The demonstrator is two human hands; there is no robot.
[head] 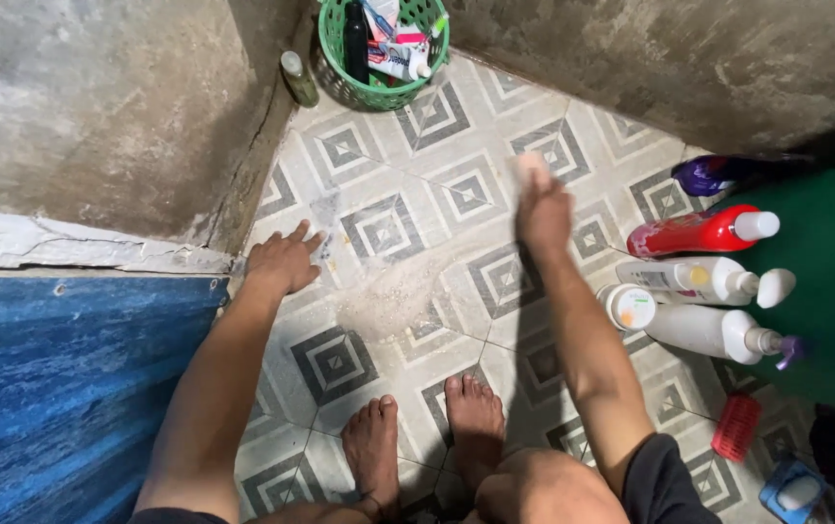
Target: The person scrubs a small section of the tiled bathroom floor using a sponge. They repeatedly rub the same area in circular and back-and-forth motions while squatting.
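Observation:
I squat barefoot on a patterned tile floor [408,155]. My left hand [283,260] lies flat on the tiles with fingers apart, beside the base of the concrete wall. My right hand [542,206] reaches forward and presses a small pale object [532,167], perhaps a sponge or brush, onto the floor; most of it is hidden under my fingers. A dull, gritty-looking patch [393,296] spreads across the tiles between my hands.
A green basket [340,73] of toiletries stands in the far corner, a small bottle [297,78] beside it. Lying at right: a red bottle [699,233], white bottles [699,306], a purple one [704,175]. A red brush [736,427] and soap dish [792,490] at lower right. A blue surface [58,378] at left.

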